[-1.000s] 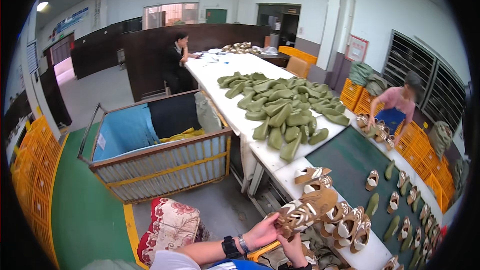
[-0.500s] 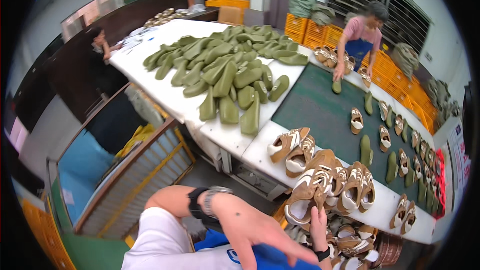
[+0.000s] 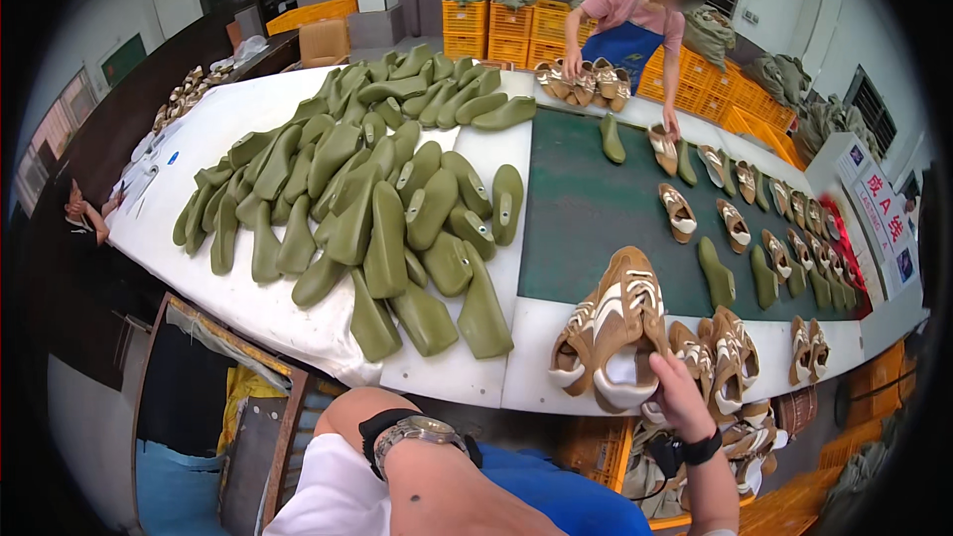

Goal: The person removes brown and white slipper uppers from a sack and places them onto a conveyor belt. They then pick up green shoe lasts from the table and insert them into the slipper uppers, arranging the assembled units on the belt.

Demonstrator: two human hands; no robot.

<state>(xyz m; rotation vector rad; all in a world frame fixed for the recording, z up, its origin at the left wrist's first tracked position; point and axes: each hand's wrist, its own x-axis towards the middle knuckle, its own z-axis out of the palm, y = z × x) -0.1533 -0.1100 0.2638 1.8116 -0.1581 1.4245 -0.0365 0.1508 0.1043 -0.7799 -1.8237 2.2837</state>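
Observation:
My right hand [image 3: 680, 399] pinches the heel end of a brown-and-white sneaker [image 3: 643, 313], held up over the near edge of the white table. Just left of it, another sneaker [image 3: 573, 342] is partly covered. My left hand [image 3: 447, 496], beyond a wristwatch, runs off the lower edge, so its fingers are out of sight. More sneakers [image 3: 730, 362] stand along the table edge right of my right hand. To the left lies a big heap of olive-green shoe lasts [image 3: 347, 189] on the white tabletop [image 3: 189, 228].
A dark green conveyor belt [image 3: 586, 208] carries sneakers and lasts in rows. Across it, a co-worker [image 3: 635, 30] in a blue apron touches shoes. Orange crates [image 3: 511, 25] are stacked behind. Below my right hand, an orange crate [image 3: 596, 457] stands near piled shoes. Another person [image 3: 84, 213] is at far left.
My view has swung right. My left hand has dropped to the lower edge, its spread fingers gone from sight. My right hand still holds the sneaker. The co-worker's one hand left a last for the sneakers.

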